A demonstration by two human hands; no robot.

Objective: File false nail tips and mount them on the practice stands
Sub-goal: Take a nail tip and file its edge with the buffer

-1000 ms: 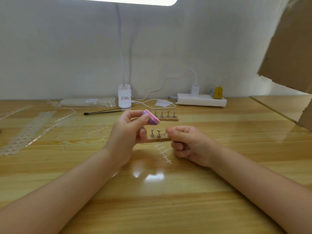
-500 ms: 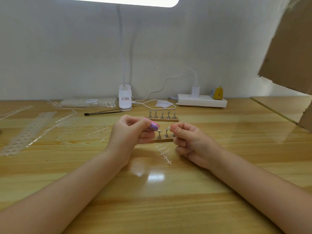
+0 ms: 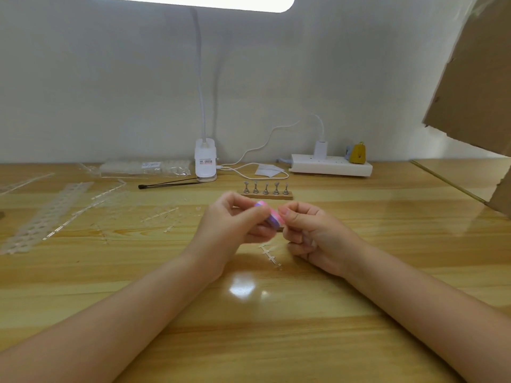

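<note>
- Head view: the left hand grips a pink-and-purple nail buffer block, fingers curled round it, thumb on top, and holds it above the wooden table at the middle of the scene.
- The right hand is curled, thumb and forefinger pinched together right against the buffer block's right end; whatever they pinch is too small to make out, so I cannot tell whether a nail tip is there.
- A wooden practice stand with five small metal holders stands just behind the hands, upright and in a row.
- A second stand is almost wholly hidden behind the hands; only a sliver of its wooden base shows under the block.
- A clear plastic sprue, from which tips break off, lies on the table just below and between the hands.
- More clear strips of nail tips are spread over the left part of the table, well apart from the hands.
- A clear bag of tips lies at the back, near the wall.
- A white clip lamp stands at the back centre, with a thin black tool lying just in front of it.
- A white power strip lies at the back right, a charger plugged in, a small yellow object at its right end.
- Brown cardboard fills the upper right corner.
</note>
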